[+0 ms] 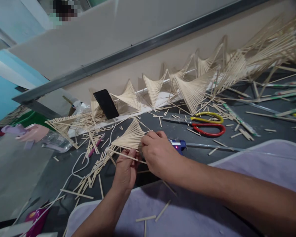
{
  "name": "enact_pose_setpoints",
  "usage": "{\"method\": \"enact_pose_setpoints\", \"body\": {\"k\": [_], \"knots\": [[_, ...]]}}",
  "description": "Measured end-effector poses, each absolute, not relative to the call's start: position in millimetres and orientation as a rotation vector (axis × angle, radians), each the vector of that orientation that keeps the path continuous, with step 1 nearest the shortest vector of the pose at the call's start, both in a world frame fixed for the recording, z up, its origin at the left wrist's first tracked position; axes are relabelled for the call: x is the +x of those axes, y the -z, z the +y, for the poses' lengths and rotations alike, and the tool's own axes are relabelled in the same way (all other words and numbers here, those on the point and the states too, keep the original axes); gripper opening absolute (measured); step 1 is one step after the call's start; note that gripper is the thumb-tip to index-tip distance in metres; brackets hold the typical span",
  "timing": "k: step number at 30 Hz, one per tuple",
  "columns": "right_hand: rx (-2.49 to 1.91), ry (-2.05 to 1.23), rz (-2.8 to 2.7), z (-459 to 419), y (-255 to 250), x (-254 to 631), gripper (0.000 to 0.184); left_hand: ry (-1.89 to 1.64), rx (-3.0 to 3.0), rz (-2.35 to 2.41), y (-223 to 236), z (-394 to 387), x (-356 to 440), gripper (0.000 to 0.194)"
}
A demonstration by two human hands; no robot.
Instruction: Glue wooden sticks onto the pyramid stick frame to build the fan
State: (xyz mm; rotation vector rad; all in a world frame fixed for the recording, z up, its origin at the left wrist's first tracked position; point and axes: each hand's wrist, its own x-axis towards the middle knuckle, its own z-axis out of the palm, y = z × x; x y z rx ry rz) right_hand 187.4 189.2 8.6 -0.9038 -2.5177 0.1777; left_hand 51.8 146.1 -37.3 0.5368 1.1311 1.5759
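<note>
A fan-shaped lattice of thin wooden sticks [129,136] is between my hands at the middle of the view. My left hand [127,164] is closed on its lower edge, thumb on top. At its right side my right hand [159,151] has its fingers bent and pressed together; what they pinch is hidden. Just beyond that hand lies a blue glue gun [178,146], partly covered, with a long clear glue stick [212,148] coming out of its back. Scissors [207,124] with one yellow and one red handle lie farther back.
Finished twisted stick pieces [153,87] stand along the wall. A black phone [106,103] leans among them. A white cable [72,172] crosses the dark table on the left, among loose sticks [93,168]. A lilac cloth [187,210] covers the near edge. A clear bottle [56,141] lies left.
</note>
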Motion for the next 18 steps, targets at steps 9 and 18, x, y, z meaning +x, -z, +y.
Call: {"method": "enact_pose_setpoints", "body": {"k": [9,18], "knots": [[-0.962,-0.310,-2.535,200.5,-39.4,218.2,0.021,-1.598,0.515,1.079,32.0,146.1,50.8,0.011],[-1.059,-0.867,-2.810,235.9,-24.4,228.4,0.024,-1.610,0.568,1.116,38.2,149.4,47.0,0.011]]}}
